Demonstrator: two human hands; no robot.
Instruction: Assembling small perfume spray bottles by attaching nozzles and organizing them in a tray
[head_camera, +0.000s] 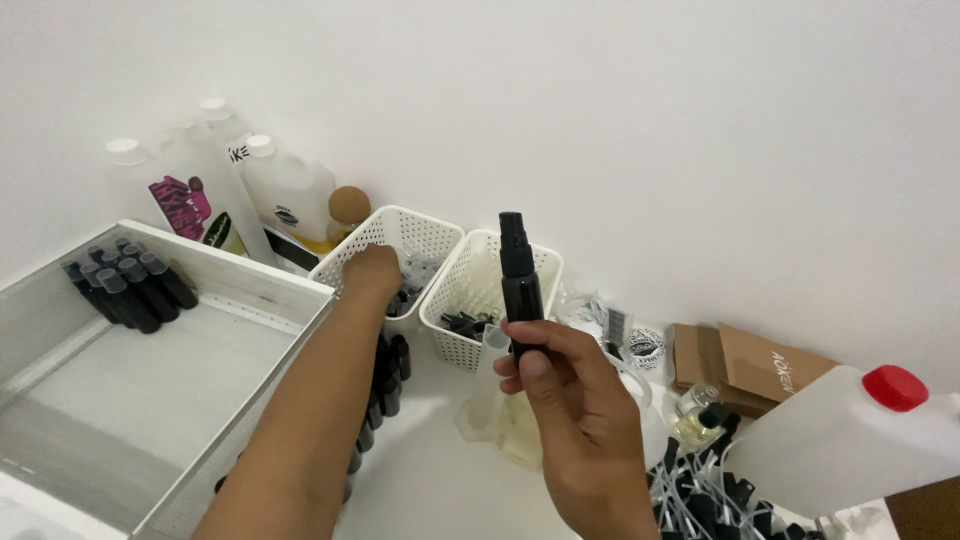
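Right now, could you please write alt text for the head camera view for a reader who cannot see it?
The right hand holds a black spray bottle upright, while the left hand reaches into a white slotted basket. A second white basket, a white tray with black bottles, and plastic jugs surround them.
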